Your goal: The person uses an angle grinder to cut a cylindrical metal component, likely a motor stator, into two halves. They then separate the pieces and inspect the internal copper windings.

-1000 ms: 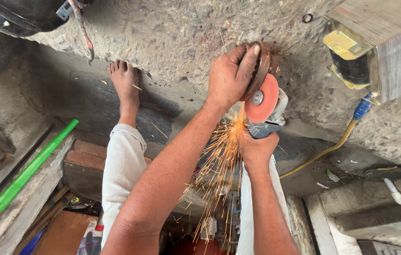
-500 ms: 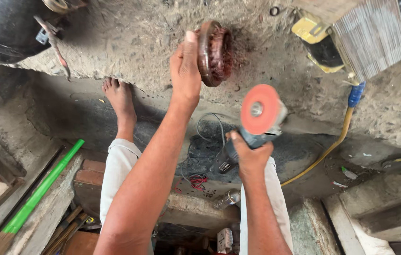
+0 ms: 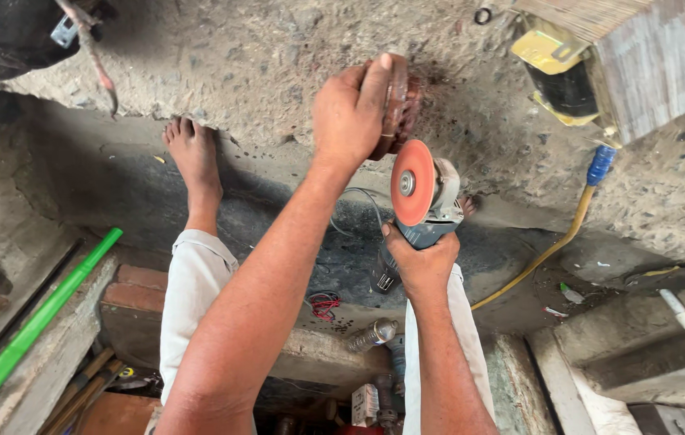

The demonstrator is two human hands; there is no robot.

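Rough concrete floor, grinding work paused between cuts.
Left hand (image 3: 352, 109) clamps a rusty round metal part (image 3: 397, 105) on edge against the floor; right hand (image 3: 421, 262) grips an angle grinder (image 3: 423, 197), its orange disc (image 3: 412, 182) just near of the part, apart. Seemingly repositioning; next the disc must meet the part squarely. Yellow cable (image 3: 556, 246) lies right.

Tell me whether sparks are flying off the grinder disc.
No, the orange disc of the grinder in the right hand shows no sparks.
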